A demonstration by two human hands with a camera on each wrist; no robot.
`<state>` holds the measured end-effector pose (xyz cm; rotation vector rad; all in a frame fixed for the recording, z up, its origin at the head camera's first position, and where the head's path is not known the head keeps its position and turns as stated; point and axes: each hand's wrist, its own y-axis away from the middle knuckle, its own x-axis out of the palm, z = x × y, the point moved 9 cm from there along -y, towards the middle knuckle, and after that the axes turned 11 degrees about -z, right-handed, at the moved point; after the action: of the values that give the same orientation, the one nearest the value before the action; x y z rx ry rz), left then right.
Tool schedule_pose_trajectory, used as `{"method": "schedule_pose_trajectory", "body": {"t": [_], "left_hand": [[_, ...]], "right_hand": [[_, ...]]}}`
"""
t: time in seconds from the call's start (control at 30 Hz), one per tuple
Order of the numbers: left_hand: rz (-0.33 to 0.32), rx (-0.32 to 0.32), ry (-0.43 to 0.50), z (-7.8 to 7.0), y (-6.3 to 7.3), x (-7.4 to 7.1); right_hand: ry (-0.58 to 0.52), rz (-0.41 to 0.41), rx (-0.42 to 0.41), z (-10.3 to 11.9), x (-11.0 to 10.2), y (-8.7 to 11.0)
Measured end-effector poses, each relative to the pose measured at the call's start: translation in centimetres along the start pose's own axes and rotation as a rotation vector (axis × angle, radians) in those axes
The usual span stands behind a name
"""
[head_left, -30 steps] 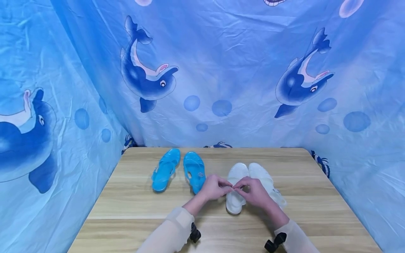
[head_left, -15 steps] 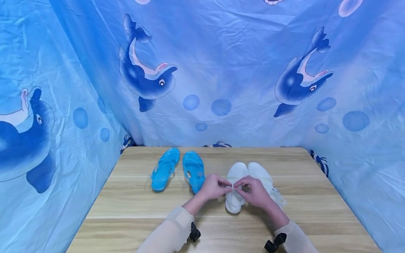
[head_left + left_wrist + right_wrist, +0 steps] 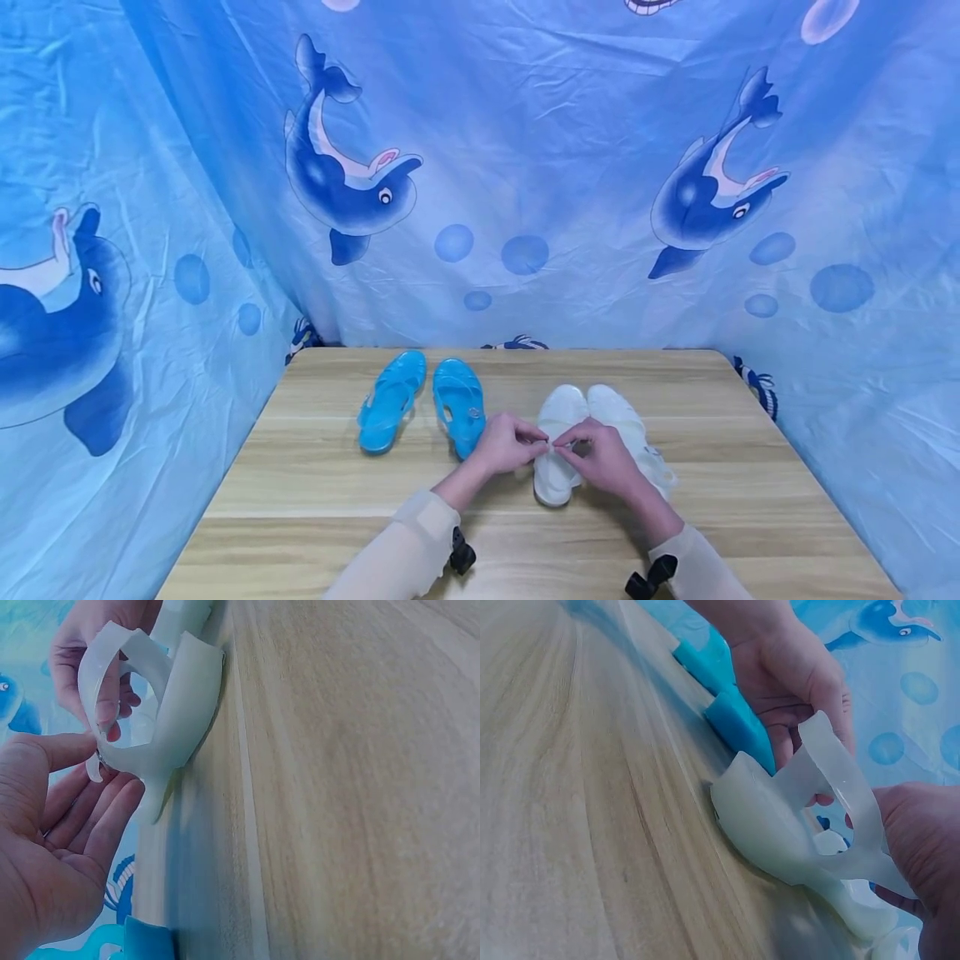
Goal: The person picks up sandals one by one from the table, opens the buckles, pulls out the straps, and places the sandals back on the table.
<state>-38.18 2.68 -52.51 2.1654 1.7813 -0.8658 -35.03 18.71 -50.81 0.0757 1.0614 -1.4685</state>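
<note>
Both hands meet over the left one of two white jelly sandals, which stands on the table with its toe pointing away. My left hand pinches the sandal's strap by a small metal buckle, thumb above and fingertips below in the left wrist view. From the other side, my right hand pinches the strap too; its fingertips are partly hidden behind the strap in the right wrist view. The strap arches up over the heel part of the sole. The second white sandal lies close against its right side.
A pair of blue jelly sandals lies to the left: one blue sandal further out, the other blue sandal right beside my left hand. The wooden table ends at a blue dolphin-print curtain behind and at both sides.
</note>
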Motion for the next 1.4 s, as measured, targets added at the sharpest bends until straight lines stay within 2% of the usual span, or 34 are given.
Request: {"method": "schedule_pose_trajectory", "body": {"t": [0.33, 0.6, 0.77, 1.03, 1.23, 1.4], "left_hand": [[-0.013, -0.011, 0.019, 0.7, 0.1, 0.1], [-0.011, -0.006, 0.004, 0.5, 0.0, 0.2], [0.0, 0.004, -0.003, 0.2, 0.0, 0.3], [0.001, 0.033, -0.023, -0.2, 0.1, 0.2], [-0.015, 0.018, -0.005, 0.0, 0.0, 0.0], [-0.011, 0.003, -0.009, 0.3, 0.0, -0.1]], "right_hand": [[0.005, -0.025, -0.028, -0.3, -0.2, 0.9], [0.015, -0.065, -0.073, 0.2, 0.0, 0.2], [0.045, -0.07, -0.055, 0.3, -0.2, 0.2], [0.032, -0.074, -0.038, 0.0, -0.6, 0.8], [0.04, -0.082, -0.044, 0.2, -0.9, 0.7], [0.103, -0.085, -0.085, 0.9, -0.6, 0.2]]}}
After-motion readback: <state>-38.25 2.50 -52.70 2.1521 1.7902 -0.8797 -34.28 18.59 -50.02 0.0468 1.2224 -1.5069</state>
